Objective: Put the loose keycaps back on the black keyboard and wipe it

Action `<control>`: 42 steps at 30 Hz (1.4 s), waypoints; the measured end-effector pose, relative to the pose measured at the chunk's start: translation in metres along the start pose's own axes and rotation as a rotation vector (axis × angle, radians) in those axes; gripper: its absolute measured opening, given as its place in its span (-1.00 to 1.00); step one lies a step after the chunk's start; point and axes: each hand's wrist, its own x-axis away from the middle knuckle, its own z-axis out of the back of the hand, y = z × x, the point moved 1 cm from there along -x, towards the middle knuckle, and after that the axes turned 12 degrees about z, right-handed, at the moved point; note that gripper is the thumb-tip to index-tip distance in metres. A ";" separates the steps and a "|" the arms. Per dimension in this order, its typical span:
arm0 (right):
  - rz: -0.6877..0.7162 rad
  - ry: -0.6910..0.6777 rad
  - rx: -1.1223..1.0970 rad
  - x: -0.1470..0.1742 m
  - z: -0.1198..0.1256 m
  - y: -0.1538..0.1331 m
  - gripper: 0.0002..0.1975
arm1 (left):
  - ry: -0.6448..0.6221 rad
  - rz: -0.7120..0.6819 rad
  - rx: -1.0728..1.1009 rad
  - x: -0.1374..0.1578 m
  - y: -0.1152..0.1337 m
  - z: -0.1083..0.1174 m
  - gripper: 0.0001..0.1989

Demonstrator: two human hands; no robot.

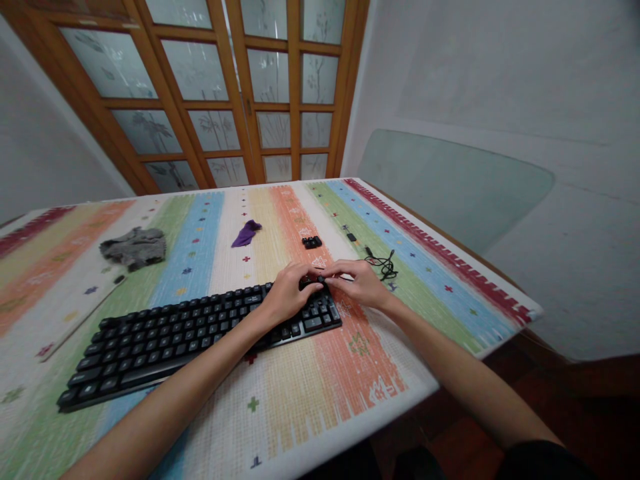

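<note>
A black keyboard lies at a slant across the near part of the table. Over its right end, the number pad side, my left hand and my right hand meet, fingertips close together. The thumb and fingers of each are closed in a pinch. A small dark thing shows between the fingertips, too small to name, and the fingers partly hide the keys under them. Just beyond the hands sits a small cluster of loose black keycaps. To the right of my right hand lies a coiled black cable.
A purple cloth lies behind the keyboard, a crumpled grey cloth farther left. Left of the keyboard rests a thin pale stick with a dark tip. A small black piece lies near the cable. The striped tablecloth ends at the near edge.
</note>
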 end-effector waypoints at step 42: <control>-0.393 0.006 -0.380 0.002 0.002 0.014 -0.66 | -0.095 0.034 -0.008 -0.008 0.000 -0.003 -0.80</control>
